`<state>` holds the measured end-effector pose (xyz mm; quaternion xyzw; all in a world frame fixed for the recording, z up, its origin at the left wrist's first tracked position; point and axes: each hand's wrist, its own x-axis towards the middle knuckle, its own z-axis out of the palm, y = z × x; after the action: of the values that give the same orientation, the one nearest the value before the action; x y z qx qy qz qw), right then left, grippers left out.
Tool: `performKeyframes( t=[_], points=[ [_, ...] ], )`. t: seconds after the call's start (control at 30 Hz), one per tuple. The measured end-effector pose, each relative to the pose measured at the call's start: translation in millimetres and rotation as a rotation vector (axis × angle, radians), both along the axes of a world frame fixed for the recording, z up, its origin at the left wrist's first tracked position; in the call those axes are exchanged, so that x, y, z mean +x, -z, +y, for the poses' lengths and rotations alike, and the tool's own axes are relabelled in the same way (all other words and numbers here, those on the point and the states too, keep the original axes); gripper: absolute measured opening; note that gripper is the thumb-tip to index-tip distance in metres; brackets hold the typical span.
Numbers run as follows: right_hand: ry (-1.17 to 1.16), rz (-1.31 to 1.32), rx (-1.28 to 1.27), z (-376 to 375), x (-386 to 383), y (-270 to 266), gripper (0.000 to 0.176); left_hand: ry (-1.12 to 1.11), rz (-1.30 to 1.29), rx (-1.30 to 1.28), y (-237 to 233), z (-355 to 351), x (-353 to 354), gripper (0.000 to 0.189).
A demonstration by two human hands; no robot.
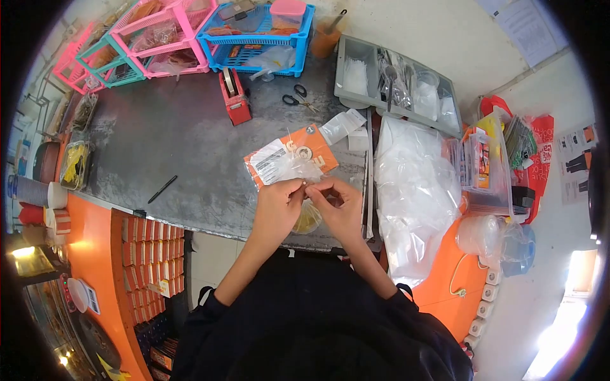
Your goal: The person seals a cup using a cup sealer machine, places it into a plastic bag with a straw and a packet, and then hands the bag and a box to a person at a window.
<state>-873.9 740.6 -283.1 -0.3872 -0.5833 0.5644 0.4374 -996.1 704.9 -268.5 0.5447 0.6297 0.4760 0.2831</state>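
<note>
Both hands meet near the front edge of the dark table, fingertips almost touching. My left hand [279, 204] pinches the gathered neck of a clear plastic bag [298, 170]. Closed at the fingertips, my right hand [337, 204] is at the same gathered plastic. Something yellowish in clear plastic [308, 218] shows below and between the hands. Just beyond them lies an orange and white packet [318, 151] with a label. Small clear bags [343, 126] lie at its right corner.
A black pen [162, 189] lies left. Behind are a red tape dispenser [235, 98], scissors [300, 100] and a blue rack [254, 47]. A grey tray [356, 100] of utensils stands back right. Stacked plastic bags [413, 197] lie right, beside a bin of packets [488, 162].
</note>
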Motion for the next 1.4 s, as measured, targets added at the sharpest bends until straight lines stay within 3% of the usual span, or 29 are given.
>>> performKeyframes(
  t=[0.2, 0.3, 0.37, 0.5, 0.6, 0.7, 0.77, 0.83, 0.87, 0.93, 1.2, 1.33, 1.4],
  points=[
    [0.040, -0.030, -0.038, -4, -3, -3, 0.005, 0.028, 0.146, 0.054, -4, -2, 5, 0.008],
    [0.222, 0.018, -0.119, -9, -1, -12, 0.013, 0.116, 0.256, 0.154, 3, -4, 13, 0.012],
    [0.170, -0.003, -0.239, -7, 6, -20, 0.014, 0.236, 0.369, 0.187, 4, -5, 7, 0.016],
    [0.113, -0.087, -0.453, -8, 14, -41, 0.014, 0.250, 0.470, 0.180, 7, -6, 3, 0.015],
    [0.100, -0.250, -0.448, -9, 19, -45, 0.014, 0.249, 0.504, 0.223, 11, -7, 6, 0.016],
    [0.086, -0.325, -0.340, -12, 17, -45, 0.008, 0.252, 0.557, 0.198, 11, -8, 4, 0.018],
    [0.078, -0.370, -0.269, -12, 16, -45, 0.006, 0.304, 0.362, 0.200, 12, -7, 2, 0.016],
    [0.163, -0.573, 0.229, -8, 13, -42, 0.005, 0.296, 0.276, 0.212, 16, -2, -1, 0.015],
    [0.165, -0.580, 0.224, -5, 8, -38, 0.005, 0.289, 0.198, 0.224, 18, 0, -1, 0.013],
    [0.296, -0.193, 0.128, 3, -5, -27, 0.004, 0.283, 0.220, 0.186, 11, 2, -2, 0.011],
    [0.221, -0.108, 0.145, 13, -10, -32, 0.006, 0.127, 0.370, 0.183, 12, 9, 9, 0.009],
    [0.352, -0.124, 0.150, 10, -22, -30, 0.007, 0.158, 0.358, -0.009, 3, 11, 6, 0.010],
    [0.495, -0.093, 0.047, 7, -22, -30, 0.020, 0.172, 0.335, -0.025, -1, 16, 2, 0.010]
  ],
)
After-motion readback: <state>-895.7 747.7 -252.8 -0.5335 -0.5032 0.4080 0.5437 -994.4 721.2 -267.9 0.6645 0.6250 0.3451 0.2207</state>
